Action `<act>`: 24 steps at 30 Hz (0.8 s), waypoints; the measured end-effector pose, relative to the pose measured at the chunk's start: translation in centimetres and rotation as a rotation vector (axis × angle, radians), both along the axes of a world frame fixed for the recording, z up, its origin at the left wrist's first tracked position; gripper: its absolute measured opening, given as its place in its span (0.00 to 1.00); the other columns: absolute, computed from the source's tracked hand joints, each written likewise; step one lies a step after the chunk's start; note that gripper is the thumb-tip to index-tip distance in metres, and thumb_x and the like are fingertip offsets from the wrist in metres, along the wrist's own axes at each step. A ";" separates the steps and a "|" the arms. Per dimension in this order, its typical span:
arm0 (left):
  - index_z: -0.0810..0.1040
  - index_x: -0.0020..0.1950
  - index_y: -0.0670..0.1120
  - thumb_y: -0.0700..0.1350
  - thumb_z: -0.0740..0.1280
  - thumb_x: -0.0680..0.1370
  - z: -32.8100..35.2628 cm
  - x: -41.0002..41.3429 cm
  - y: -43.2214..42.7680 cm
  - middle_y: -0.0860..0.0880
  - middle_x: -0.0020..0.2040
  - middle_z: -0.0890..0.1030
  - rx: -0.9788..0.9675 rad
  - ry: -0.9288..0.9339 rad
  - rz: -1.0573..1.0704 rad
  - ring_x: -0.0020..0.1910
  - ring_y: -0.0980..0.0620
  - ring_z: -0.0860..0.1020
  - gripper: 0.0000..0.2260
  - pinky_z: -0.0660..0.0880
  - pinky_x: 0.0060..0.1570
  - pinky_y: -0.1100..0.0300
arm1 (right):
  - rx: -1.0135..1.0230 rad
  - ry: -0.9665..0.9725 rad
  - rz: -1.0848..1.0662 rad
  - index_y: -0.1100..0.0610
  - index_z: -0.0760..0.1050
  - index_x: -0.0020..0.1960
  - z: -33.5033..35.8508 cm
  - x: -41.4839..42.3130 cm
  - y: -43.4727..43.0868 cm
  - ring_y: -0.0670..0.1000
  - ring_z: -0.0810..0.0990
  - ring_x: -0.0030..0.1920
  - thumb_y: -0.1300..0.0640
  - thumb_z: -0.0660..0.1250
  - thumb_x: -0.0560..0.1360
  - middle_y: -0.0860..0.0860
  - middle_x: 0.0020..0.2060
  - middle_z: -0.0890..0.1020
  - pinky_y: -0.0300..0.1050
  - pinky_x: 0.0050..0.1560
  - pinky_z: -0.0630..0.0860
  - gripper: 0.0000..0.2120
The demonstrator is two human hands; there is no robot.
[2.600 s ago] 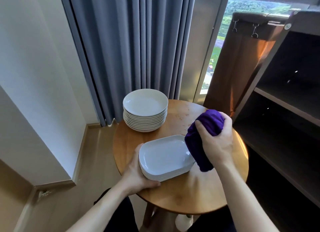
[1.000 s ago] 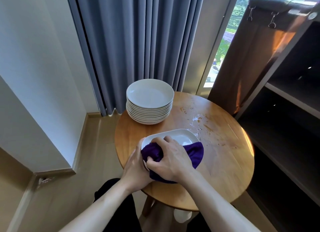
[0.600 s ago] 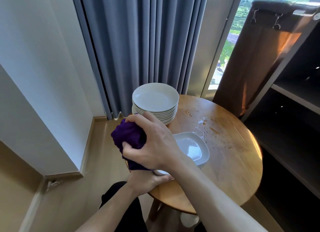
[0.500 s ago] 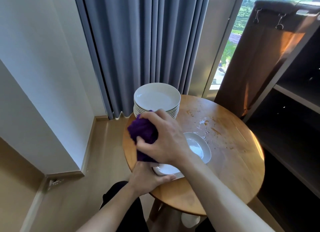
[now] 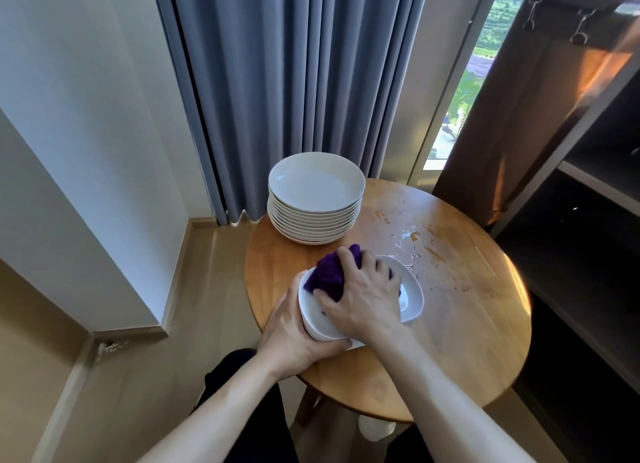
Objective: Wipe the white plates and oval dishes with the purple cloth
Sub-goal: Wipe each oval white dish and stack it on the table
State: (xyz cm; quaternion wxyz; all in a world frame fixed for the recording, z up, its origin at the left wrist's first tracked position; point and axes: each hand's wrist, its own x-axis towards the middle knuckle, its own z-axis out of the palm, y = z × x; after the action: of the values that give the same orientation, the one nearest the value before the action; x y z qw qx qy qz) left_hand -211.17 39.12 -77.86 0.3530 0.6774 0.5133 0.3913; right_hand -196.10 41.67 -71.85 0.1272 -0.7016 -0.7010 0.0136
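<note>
My right hand (image 5: 360, 303): grips purple cloth (image 5: 329, 275), pressing it into the oval dish stack (image 5: 411, 298).
My left hand (image 5: 294, 338): grips that stack's near edge.

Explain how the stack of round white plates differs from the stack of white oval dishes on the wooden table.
The stack of round white plates is tall; the stack of white oval dishes is lower. The plates stand untouched at the far side; the oval dishes sit nearer, the left hand gripping their side and the right hand holding the purple cloth against the top dish. Both are white and rest on the round wooden table.
</note>
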 end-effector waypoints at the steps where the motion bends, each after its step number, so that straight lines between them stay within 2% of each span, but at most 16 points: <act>1: 0.56 0.78 0.65 0.73 0.80 0.54 0.0 0.1 -0.1 0.67 0.67 0.74 0.005 0.014 0.008 0.64 0.63 0.74 0.58 0.79 0.56 0.57 | -0.003 -0.012 0.053 0.44 0.63 0.70 0.0 -0.3 -0.3 0.61 0.72 0.58 0.29 0.57 0.67 0.52 0.60 0.73 0.60 0.58 0.67 0.36; 4: 0.56 0.77 0.67 0.74 0.80 0.55 0.1 0.5 -0.2 0.68 0.66 0.74 0.002 0.035 0.011 0.63 0.65 0.75 0.56 0.79 0.56 0.59 | 0.021 -0.022 0.179 0.44 0.66 0.64 0.0 -0.7 -1.0 0.61 0.74 0.53 0.30 0.57 0.65 0.51 0.54 0.74 0.59 0.53 0.69 0.32; 7: 0.57 0.75 0.69 0.73 0.81 0.55 0.5 0.6 -0.2 0.68 0.64 0.75 -0.005 0.011 0.022 0.62 0.65 0.75 0.54 0.77 0.55 0.61 | 0.062 -0.009 0.179 0.44 0.68 0.64 -0.1 -0.1 -0.4 0.59 0.75 0.52 0.30 0.58 0.65 0.50 0.52 0.75 0.56 0.51 0.70 0.31; 11: 0.60 0.77 0.66 0.66 0.83 0.57 0.5 0.2 0.0 0.66 0.67 0.74 -0.014 -0.033 -0.022 0.65 0.63 0.73 0.53 0.74 0.57 0.58 | 0.063 -0.001 0.014 0.45 0.68 0.69 0.1 1.6 1.6 0.59 0.74 0.57 0.34 0.64 0.66 0.52 0.57 0.76 0.56 0.57 0.69 0.33; 14: 0.59 0.76 0.66 0.70 0.81 0.56 0.6 0.2 -0.2 0.66 0.66 0.73 -0.035 -0.024 -0.009 0.66 0.61 0.72 0.54 0.76 0.61 0.52 | 0.067 -0.044 -0.093 0.46 0.67 0.70 0.1 3.5 2.2 0.60 0.74 0.59 0.35 0.69 0.65 0.54 0.60 0.76 0.58 0.59 0.66 0.36; 17: 0.60 0.74 0.68 0.70 0.82 0.55 0.7 0.2 -0.1 0.68 0.66 0.73 -0.036 -0.008 0.006 0.65 0.64 0.71 0.52 0.76 0.62 0.51 | 0.057 -0.133 -0.157 0.48 0.65 0.71 0.5 5.4 2.1 0.61 0.72 0.62 0.34 0.68 0.68 0.56 0.63 0.74 0.59 0.60 0.67 0.36; 20: 0.60 0.75 0.67 0.71 0.81 0.55 0.7 0.2 -0.1 0.67 0.66 0.73 -0.040 -0.002 0.011 0.65 0.62 0.72 0.53 0.77 0.61 0.51 | -0.032 -0.192 -0.212 0.46 0.60 0.72 1.2 6.3 1.5 0.61 0.69 0.66 0.31 0.64 0.70 0.56 0.68 0.70 0.59 0.61 0.66 0.36; 22: 0.60 0.75 0.67 0.72 0.80 0.54 0.6 0.2 0.0 0.67 0.65 0.74 -0.036 -0.001 0.016 0.65 0.62 0.73 0.53 0.77 0.60 0.51 | -0.096 -0.077 -0.187 0.41 0.60 0.71 1.9 7.1 1.3 0.60 0.67 0.67 0.27 0.58 0.71 0.54 0.68 0.70 0.60 0.63 0.64 0.33; 24: 0.60 0.75 0.66 0.72 0.80 0.54 0.5 0.2 0.0 0.67 0.65 0.74 -0.027 0.008 0.023 0.64 0.62 0.73 0.53 0.78 0.59 0.51 | -0.163 0.193 -0.174 0.36 0.62 0.72 3.4 9.0 1.1 0.58 0.71 0.66 0.24 0.54 0.69 0.52 0.67 0.73 0.58 0.63 0.65 0.34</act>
State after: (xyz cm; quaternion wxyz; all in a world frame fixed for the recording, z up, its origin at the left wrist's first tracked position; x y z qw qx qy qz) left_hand -210.96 39.14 -77.38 0.3554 0.6682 0.5277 0.3858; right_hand -187.09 42.79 -68.40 0.1371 -0.7632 -0.6186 0.1268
